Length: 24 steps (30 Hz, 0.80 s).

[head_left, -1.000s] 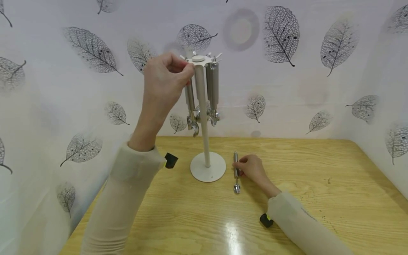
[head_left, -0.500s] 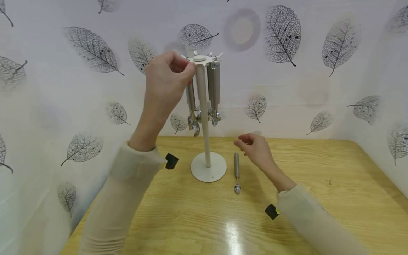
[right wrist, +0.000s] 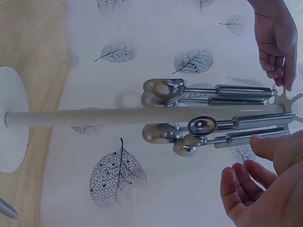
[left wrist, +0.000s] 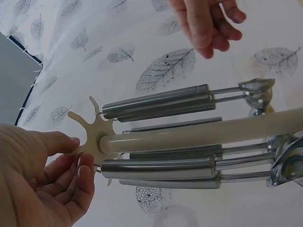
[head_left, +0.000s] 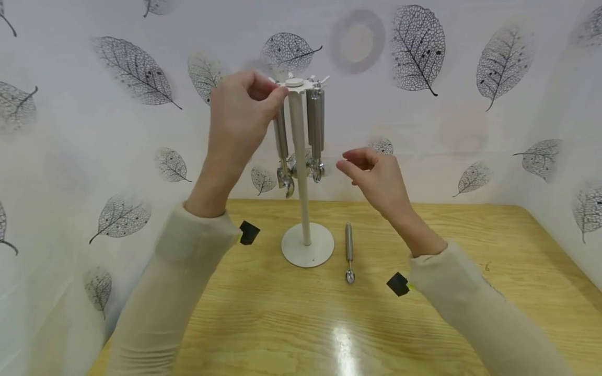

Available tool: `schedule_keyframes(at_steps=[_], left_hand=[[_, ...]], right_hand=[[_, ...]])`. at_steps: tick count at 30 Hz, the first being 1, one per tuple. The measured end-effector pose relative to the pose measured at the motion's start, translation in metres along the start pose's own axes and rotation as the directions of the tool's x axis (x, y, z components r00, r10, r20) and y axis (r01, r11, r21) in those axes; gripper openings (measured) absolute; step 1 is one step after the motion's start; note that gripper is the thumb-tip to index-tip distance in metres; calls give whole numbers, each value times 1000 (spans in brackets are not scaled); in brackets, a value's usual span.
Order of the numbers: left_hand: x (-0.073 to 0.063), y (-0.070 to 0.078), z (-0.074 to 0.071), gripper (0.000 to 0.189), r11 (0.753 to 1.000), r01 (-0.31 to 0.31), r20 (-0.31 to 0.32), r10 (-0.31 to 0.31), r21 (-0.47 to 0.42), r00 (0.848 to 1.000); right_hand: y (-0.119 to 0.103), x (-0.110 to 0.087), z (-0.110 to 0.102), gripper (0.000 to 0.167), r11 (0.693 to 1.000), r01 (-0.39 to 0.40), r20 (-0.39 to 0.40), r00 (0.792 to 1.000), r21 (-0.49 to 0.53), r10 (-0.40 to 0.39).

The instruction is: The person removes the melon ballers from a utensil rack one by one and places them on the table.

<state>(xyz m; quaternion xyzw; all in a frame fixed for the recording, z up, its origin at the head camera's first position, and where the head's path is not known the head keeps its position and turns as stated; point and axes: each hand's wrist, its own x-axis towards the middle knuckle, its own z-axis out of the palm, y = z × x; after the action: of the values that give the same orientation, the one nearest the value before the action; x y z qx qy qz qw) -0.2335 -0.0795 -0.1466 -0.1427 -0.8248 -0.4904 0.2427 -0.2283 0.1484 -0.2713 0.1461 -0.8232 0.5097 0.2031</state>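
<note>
A white utensil stand (head_left: pixel 301 198) with a round base and a star-shaped hook top rises from the table. My left hand (head_left: pixel 240 115) pinches one arm of that top between thumb and fingertips. Several steel-handled scoops (left wrist: pixel 156 101) hang from the hooks, bowls downward. My right hand (head_left: pixel 383 180) is raised to the right of the hanging scoops, holding nothing, thumb and fingers apart; in the right wrist view its fingers (right wrist: pixel 241 184) are close to the scoop handles. One more steel scoop (head_left: pixel 349 243) lies on the table beside the stand's base.
The light wood table (head_left: pixel 282 324) ends at a white curtain (head_left: pixel 451 120) printed with dark leaves, which also closes in both sides. Black wrist cameras (head_left: pixel 398 284) stick out from both sleeves.
My right hand has let go of the scoop on the table and risen toward the hanging scoops. My left hand keeps its place at the stand's top.
</note>
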Motion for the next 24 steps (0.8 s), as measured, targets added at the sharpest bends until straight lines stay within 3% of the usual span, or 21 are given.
schedule_keyframes(at_steps=[6,14,24], left_hand=[[2,-1,-2,16,999,11,-13,-10,33,1000],[4,-1,-5,20,998,25,-13,-24,62,1000],[3,-3,-7,21,998,31,2,-31,46,1000]], right_hand=[[-14,9,11,27,995,84,-101,992,51,-79],[-37,13,24,24,976,198,-202,963,87,-178],[-54,22,42,24,985,142,-203,972,98,-119]])
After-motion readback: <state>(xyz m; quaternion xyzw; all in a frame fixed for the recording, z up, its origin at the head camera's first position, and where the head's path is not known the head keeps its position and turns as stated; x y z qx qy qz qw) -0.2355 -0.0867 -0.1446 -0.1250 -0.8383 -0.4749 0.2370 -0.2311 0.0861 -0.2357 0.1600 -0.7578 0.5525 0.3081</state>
